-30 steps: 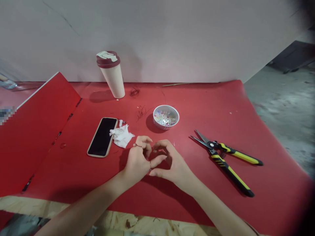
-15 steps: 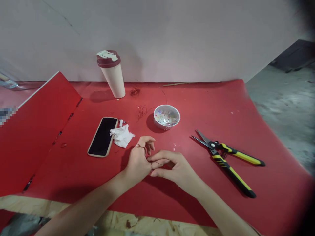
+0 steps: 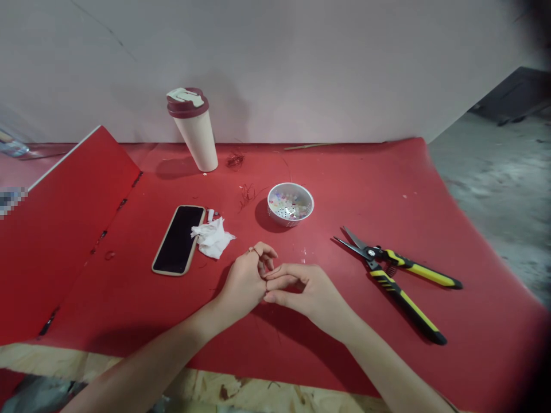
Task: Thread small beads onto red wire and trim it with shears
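Note:
My left hand (image 3: 244, 280) and my right hand (image 3: 306, 288) meet fingertip to fingertip low over the red table cover (image 3: 327, 172). Both are closed in a pinch on a thin dark wire (image 3: 275, 269) that I can barely make out between them. A small ring-like piece sits on a finger of my left hand. Beyond the hands stands a small white bowl of coloured beads (image 3: 290, 204). To the right lie yellow-and-black handled snips (image 3: 394, 276) with their blades apart.
A phone (image 3: 179, 239) lies face up at the left beside a crumpled white tissue (image 3: 212, 238). A cream cup with a dark red lid (image 3: 193, 129) stands at the back near the wall. Red wire scraps (image 3: 245, 195) litter the cover. A raised red panel (image 3: 60, 218) slopes at the left.
My right hand has flattened from an arched curl and drawn its fingers in against my left fingertips. Both hands have shifted slightly right. Nothing else moved.

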Demonstrator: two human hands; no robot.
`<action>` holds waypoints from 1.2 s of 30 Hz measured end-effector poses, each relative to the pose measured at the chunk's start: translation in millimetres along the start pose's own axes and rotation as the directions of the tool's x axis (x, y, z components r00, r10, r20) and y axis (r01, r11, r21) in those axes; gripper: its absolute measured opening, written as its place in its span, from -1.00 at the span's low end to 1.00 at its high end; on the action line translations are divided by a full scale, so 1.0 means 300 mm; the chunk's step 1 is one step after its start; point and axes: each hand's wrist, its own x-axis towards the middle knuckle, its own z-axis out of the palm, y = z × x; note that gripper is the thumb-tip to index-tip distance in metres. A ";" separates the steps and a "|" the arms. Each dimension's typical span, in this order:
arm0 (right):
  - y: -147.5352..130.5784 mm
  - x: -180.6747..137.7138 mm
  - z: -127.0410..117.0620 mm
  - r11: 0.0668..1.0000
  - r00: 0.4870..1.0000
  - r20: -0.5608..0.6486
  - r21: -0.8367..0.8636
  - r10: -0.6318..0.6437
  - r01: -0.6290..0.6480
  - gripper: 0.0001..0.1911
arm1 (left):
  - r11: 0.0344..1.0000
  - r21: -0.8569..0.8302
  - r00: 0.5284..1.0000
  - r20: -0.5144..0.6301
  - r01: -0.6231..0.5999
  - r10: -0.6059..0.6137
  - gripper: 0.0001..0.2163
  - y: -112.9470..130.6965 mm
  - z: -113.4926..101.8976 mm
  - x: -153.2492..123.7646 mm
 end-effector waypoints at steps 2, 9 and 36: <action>-0.006 -0.003 -0.003 0.999 0.999 0.006 -0.003 0.039 -0.039 -0.79 | 0.999 0.036 1.000 0.008 -0.007 0.007 -0.67 -0.009 -0.002 -0.001; -0.018 -0.006 -0.010 0.988 0.988 0.039 0.018 0.150 -0.151 -0.78 | 0.994 0.107 0.999 0.018 -0.032 0.031 -0.74 -0.020 0.000 -0.003; -0.006 -0.001 -0.015 0.994 0.999 0.024 -0.100 -0.044 0.046 -0.81 | 0.999 0.035 0.999 0.023 0.031 -0.032 -0.91 0.016 -0.008 -0.009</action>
